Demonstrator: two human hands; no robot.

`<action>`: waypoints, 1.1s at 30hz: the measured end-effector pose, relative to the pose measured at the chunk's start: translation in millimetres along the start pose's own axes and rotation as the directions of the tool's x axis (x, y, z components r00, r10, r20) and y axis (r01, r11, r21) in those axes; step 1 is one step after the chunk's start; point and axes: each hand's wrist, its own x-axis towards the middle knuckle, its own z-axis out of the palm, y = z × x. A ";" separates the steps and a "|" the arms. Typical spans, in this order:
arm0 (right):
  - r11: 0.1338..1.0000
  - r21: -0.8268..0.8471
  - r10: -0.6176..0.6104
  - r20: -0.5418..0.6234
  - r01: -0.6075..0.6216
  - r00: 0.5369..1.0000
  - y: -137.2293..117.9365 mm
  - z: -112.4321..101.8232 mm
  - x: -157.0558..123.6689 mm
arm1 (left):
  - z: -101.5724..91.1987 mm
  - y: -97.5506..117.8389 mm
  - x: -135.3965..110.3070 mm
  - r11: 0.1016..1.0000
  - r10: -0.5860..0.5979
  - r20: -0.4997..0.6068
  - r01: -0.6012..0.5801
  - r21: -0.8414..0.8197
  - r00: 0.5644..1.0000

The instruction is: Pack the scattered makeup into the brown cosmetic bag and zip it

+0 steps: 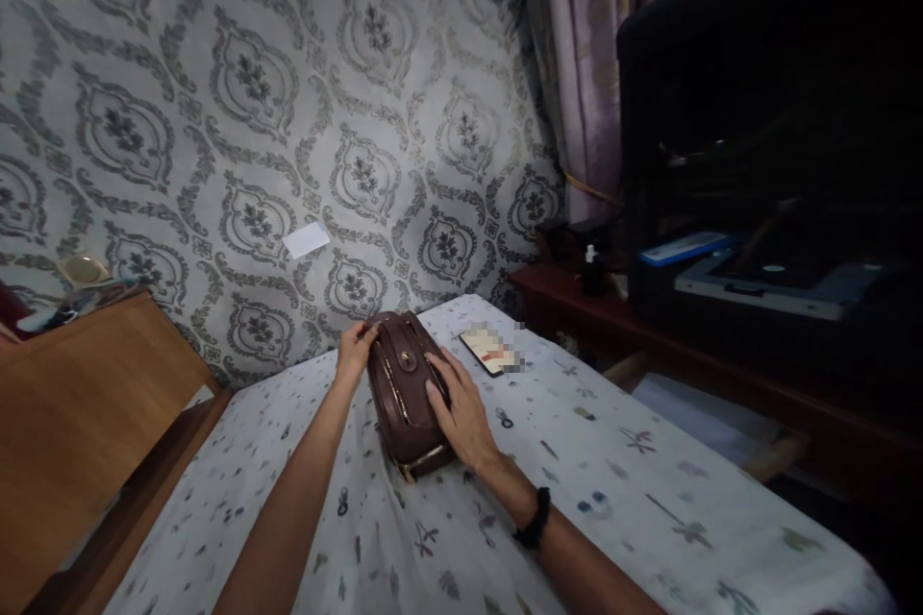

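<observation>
A dark brown leather handbag [408, 404] with gold-coloured zips and a small round clasp lies on the patterned bedsheet. My left hand [355, 352] is at its far left corner, fingertips pinched together on the edge near the zip; whether they hold a zip pull is too small to make out. Across the bag's right side rests my right hand [461, 408], fingers stretched out and lying on the leather. A black band circles my right wrist. Just right of the bag is a phone [490, 351] with a lit screen, partly pixelated; neither hand touches it.
The bed [577, 519] runs up to the patterned wall. A wooden headboard [108, 384] stands at the left. On the right are a dark red table [555, 298], a small dark bottle with a white top [592, 269], a large black screen [764, 115] and an open drawer [707, 413].
</observation>
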 end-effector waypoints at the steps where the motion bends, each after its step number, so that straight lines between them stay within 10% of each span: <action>1: 1.000 -0.001 -0.003 0.000 0.003 1.000 0.4 0.1 0.0 | 0.4 -1.0 1.9 1.000 0.008 -0.021 -0.008 -0.006 1.000; 16: 1.000 -0.017 -0.015 -0.008 0.015 1.000 0.0 -0.3 1.1 | -2.9 17.6 -25.0 0.981 0.167 -0.049 -0.162 0.105 0.985; 33: 0.999 -0.033 -0.015 -0.017 0.014 1.000 -1.2 -1.2 -0.3 | -4.2 21.7 -23.8 0.992 0.086 0.027 -0.088 0.088 0.996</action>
